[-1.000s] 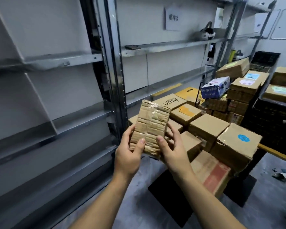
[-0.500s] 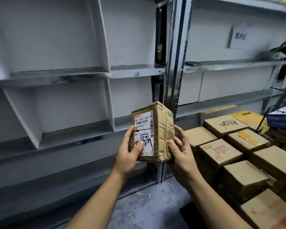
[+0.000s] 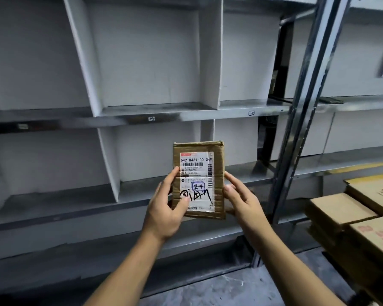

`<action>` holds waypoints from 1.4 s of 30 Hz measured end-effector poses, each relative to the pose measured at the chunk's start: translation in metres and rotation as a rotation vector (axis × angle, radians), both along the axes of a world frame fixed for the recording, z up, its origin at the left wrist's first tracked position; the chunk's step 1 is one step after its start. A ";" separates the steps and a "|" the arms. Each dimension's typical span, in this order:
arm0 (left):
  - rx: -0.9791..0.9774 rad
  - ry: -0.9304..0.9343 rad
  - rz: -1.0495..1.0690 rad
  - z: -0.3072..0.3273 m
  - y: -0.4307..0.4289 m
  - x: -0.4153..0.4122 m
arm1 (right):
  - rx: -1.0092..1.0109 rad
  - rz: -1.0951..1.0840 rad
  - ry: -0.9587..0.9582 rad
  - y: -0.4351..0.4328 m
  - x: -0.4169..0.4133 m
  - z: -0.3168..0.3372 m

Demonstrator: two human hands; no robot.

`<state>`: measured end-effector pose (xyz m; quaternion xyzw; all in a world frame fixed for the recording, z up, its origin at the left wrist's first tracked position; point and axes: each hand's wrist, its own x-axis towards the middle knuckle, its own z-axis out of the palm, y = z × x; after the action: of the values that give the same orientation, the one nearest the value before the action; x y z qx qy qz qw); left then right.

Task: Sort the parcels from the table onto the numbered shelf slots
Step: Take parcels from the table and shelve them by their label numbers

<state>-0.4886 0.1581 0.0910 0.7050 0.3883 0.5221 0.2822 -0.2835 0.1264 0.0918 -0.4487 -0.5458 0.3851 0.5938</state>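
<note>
Parcel is small, flat cardboard, held up in front of the shelf. My left hand and right hand pinch its two long sides. It looks light and stiff, so holding the sides should work fine.

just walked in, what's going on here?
A person holds a cardboard parcel upright in front of the shelf, left hand gripping its left edge, right hand its right edge. Its label faces the camera, with 2-4 handwritten in a blue box. The parcel is not yet in any slot. More boxes sit stacked at right.
</note>
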 end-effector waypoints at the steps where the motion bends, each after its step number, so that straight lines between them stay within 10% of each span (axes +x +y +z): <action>1: 0.027 0.023 0.028 0.001 0.005 -0.012 | -0.004 0.018 -0.008 0.006 -0.012 0.002; 17: 0.085 0.207 0.087 -0.026 0.044 -0.065 | -0.020 -0.186 -0.090 0.049 -0.093 -0.023; 42: 0.217 0.870 0.199 -0.050 0.263 0.175 | -0.132 -0.348 -0.235 0.295 0.211 -0.093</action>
<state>-0.3138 0.4209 0.0407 0.8434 0.4796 0.2398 -0.0338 -0.0720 0.4215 -0.0015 -0.6158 -0.4989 0.2568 0.5531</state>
